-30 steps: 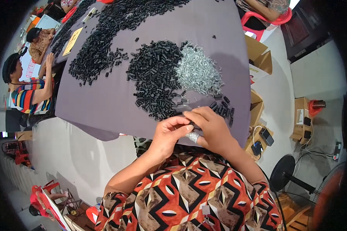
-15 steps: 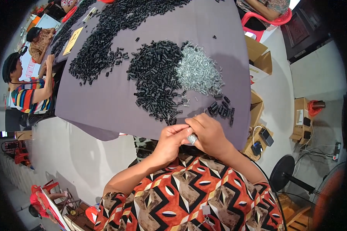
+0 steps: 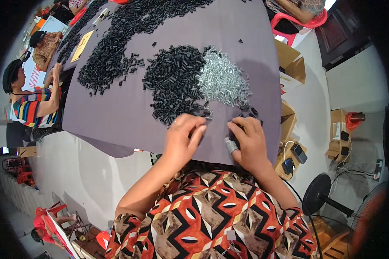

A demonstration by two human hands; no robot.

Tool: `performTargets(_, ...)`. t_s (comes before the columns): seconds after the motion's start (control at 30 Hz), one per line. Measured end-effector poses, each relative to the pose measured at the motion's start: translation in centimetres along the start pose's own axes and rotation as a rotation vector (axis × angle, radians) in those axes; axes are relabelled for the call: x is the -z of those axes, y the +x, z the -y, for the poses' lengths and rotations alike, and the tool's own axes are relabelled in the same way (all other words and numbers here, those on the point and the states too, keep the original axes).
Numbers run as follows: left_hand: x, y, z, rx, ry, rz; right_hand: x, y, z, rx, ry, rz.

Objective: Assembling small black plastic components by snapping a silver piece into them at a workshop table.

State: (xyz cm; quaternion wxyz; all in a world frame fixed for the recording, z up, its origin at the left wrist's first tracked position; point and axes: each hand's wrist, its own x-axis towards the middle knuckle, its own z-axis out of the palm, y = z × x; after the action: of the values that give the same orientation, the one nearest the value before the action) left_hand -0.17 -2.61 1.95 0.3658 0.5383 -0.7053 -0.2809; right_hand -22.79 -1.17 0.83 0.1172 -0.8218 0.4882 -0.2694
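My left hand point(image 3: 182, 136) is over the near edge of a pile of small black cylindrical pieces point(image 3: 173, 82), thumb and fingertips drawn together. Slight blur and the hand itself hide whatever is pinched there. My right hand point(image 3: 250, 142), with silver-grey wrapping point(image 3: 231, 146) round its thumb, is curled around a dark piece point(image 3: 233, 137), mostly hidden by the fingers. It hovers over a small group of black assembled-looking pieces point(image 3: 253, 112), covering most of them. Small shiny clear or silvery coiled pieces point(image 3: 224, 80) lie heaped against the black pile's right side.
A grey-purple cloth covers the table point(image 3: 112, 116). More black pieces point(image 3: 101, 64) spread to the far left, near a yellow card point(image 3: 82, 45). Co-workers sit at the left and far right. Cardboard boxes point(image 3: 289, 64) stand beside the right edge; a black fan point(image 3: 317, 194) is at the lower right.
My hands were together near the table's front edge. They have moved apart and forward, the left to the black pile, the right over the small group of black pieces.
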Motion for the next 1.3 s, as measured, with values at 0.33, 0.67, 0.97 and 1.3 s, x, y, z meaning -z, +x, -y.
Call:
performTargets(0.33,-0.5,3.0,2.0,-0.243,0.46,0.024,-0.5,2.8,-0.2,0.052,0.104,-0.038)
performTargets(0.67,0.5,3.1,2.4,-0.228,0.483,0.02,-3.9,6.0,0.7,0.13,0.035,-0.008)
performTargets(0.97,0.3,3.6,2.2,-0.211,0.413,-0.03,-2.8,4.8,0.3,0.073,0.175,0.014)
performTargets(1.3,-1.5,6.2,2.1,-0.277,0.49,0.031,-2.5,4.8,-0.3,0.039,0.356,-0.036)
